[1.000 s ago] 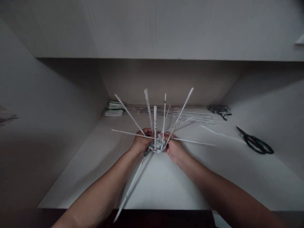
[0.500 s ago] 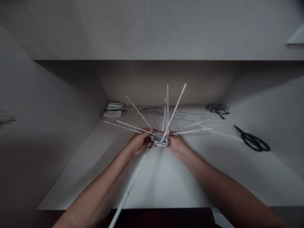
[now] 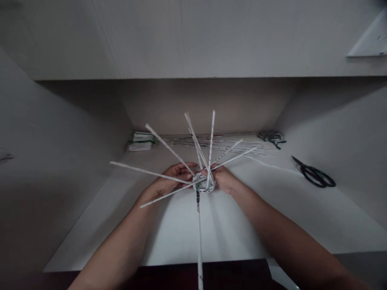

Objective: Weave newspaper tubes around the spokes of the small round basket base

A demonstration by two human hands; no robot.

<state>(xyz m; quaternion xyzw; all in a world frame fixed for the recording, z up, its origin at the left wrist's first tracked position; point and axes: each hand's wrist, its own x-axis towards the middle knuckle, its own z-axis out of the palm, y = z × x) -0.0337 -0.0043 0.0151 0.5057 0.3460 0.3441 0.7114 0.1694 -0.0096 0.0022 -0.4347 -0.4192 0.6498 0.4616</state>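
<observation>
A small woven basket of rolled-paper tubes is between my hands, above the white surface. Several stiff paper spokes fan out and up from its rim. One long paper tube, dark-marked near the weave, runs from the basket's near side toward me and out at the bottom edge. My right hand grips the right side of the basket, its fingertips partly hidden behind spokes. On the left, my left hand is open, fingers apart and curved, with fingertips at the basket's side.
A bundle of thin paper tubes lies along the back. Black-handled scissors rest at right, and a dark tangled cord sits in the back right corner. A white-and-green folded packet is at back left. Walls enclose both sides.
The basket has turned counterclockwise: the long tube swung from lower left to straight toward me, and a spoke now points lower left. My left fingers have loosened; my right hand stays on the basket.
</observation>
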